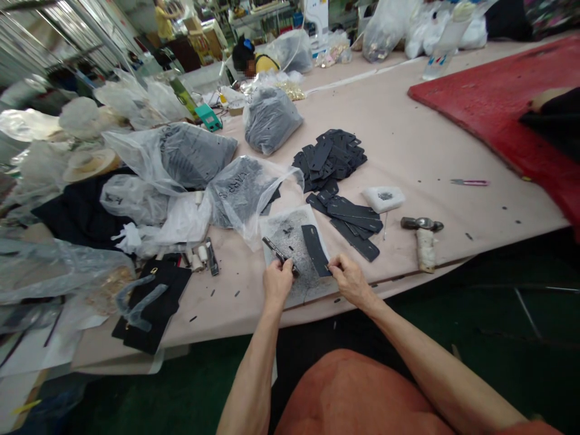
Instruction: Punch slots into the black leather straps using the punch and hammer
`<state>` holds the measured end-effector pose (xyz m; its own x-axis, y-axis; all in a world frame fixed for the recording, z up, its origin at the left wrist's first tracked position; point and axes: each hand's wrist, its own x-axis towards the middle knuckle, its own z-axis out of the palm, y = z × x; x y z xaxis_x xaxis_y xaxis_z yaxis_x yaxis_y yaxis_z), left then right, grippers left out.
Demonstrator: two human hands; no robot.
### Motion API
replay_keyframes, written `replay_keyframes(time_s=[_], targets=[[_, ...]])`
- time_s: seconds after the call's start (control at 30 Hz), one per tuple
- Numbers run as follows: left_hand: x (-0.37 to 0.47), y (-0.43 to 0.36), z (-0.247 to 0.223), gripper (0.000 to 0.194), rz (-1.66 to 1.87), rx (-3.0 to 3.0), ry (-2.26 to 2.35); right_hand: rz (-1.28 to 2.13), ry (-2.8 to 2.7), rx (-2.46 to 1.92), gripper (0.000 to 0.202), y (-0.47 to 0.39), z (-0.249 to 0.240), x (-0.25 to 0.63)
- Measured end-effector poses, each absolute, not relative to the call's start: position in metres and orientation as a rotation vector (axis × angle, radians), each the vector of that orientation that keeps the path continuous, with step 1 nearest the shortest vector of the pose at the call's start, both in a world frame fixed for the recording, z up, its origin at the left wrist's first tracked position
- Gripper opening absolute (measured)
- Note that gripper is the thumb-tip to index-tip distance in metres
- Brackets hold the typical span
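My left hand [278, 281] is closed round a dark metal punch [274, 249], a slim rod that slants up and left over a speckled white board [294, 232]. In my right hand [351, 279], thumb and fingers pinch the lower end of a dark strip [315, 249] with a small slot near its far end. The strip lies over the board's right side. Beyond it several similar dark strips [356, 217] lie loosely overlapped, with a larger heap [333, 157] of them behind. A hammer [423, 235] with a wrapped handle rests to the right.
A white block [384, 197] sits behind the hammer, and pink-handled snips [470, 182] lie farther right. Clear bags of dark pieces [194, 154] crowd the left. A black bag piece [154, 302] lies front left. A red sheet [502, 96] covers the right side. A person [256, 62] is across the table.
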<state>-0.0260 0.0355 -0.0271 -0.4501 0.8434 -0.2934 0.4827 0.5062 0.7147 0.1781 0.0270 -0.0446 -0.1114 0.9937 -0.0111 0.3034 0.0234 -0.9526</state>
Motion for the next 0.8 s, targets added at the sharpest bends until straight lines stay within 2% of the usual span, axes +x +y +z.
replay_keyframes(time_s=[0.1,0.23,0.37,0.5,0.67,0.8], targets=[[-0.027,0.034,-0.003,0.033,0.483,1.429,2.355,1.147,-1.497,-1.4,0.01,0.027,-0.043,0.178],[0.001,0.022,0.021,0.031,0.612,1.575,2.251,1.151,-1.5,-1.396,0.01,0.027,-0.041,0.175],[0.033,0.009,0.014,0.035,0.676,1.325,1.863,1.172,-1.477,-1.387,0.008,0.026,-0.039,0.169],[0.045,0.005,-0.003,0.029,0.746,0.941,1.728,1.192,-1.5,-1.353,0.005,0.024,-0.036,0.167],[0.04,0.004,-0.01,0.026,0.805,0.829,1.694,0.997,-1.869,-1.272,0.025,0.025,-0.029,0.17],[0.039,0.001,-0.005,0.026,0.838,1.033,1.749,0.805,-2.092,-1.241,0.033,0.022,-0.025,0.165]])
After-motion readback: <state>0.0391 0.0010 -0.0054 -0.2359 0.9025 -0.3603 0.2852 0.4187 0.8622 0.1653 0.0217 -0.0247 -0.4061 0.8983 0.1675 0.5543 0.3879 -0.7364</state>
